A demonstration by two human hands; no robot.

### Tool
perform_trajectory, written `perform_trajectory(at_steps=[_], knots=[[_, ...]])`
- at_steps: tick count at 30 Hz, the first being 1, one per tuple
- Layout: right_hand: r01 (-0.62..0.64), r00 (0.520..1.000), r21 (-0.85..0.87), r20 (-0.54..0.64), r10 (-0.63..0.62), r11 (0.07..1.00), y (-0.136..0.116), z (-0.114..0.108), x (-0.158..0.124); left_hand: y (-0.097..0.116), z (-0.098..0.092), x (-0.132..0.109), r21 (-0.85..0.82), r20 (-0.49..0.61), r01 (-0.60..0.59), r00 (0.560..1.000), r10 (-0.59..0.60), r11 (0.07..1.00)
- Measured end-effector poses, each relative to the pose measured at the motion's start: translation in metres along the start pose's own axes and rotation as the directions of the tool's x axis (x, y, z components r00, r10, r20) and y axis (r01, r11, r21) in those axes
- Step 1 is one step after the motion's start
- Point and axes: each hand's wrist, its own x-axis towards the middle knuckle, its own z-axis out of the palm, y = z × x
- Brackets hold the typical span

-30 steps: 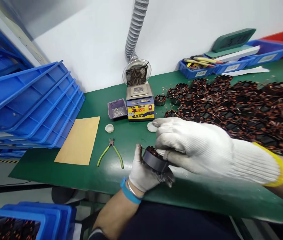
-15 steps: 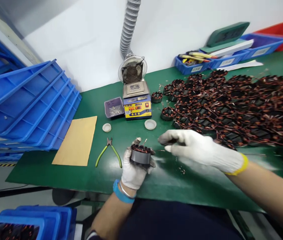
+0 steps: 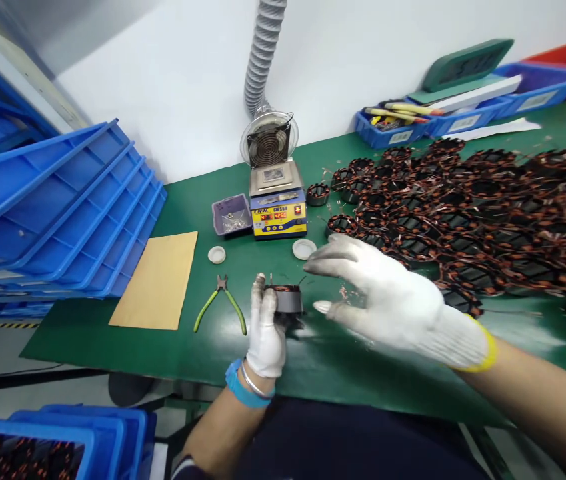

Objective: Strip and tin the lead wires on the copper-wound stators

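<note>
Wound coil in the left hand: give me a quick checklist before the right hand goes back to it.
1. Left hand grips the wound coil: ok, fingers wrap its dark side.
2. Coil held upright, copper windings on top: ok.
3. Right hand free: ok, open, fingers spread, holding nothing visible, just right of the coil.
4. Loose wire ends on the coil sorted: cannot tell, too thin to see.
5. Cutters within reach: ok, lying on the green mat left of the coil.
6. Solder pot powered: ok, display lit; reading cannot tell.
</note>
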Motion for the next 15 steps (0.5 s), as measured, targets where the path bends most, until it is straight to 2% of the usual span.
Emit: perform_trajectory(at_steps=[2,4,7,11,15], knots=[[0.160,0.987,-0.094,0.021,-0.159,0.983,-0.005,0.001,0.014,-0.002,-0.002,0.001,0.050,-0.013,-0.072,0.997,0.073,0.996],[0.226,0.974,-0.139,0.062,-0.220,0.964,-0.009,0.003,0.026,-0.002,-0.005,0.002,0.112,0.014,-0.085,0.996,0.084,0.990],[0.252,0.966,-0.143,0.091,-0.241,0.957,-0.010,0.007,0.036,0.001,-0.006,0.002,0.177,0.048,-0.092,0.995,0.084,0.980],[0.287,0.957,-0.105,0.068,-0.281,0.952,-0.006,0.012,0.038,0.008,0.001,-0.003,0.234,0.065,-0.096,0.994,0.083,0.967],[0.273,0.962,-0.078,0.020,-0.272,0.959,-0.005,0.018,0.037,0.010,0.006,-0.007,0.240,0.024,-0.096,0.995,0.093,0.966]])
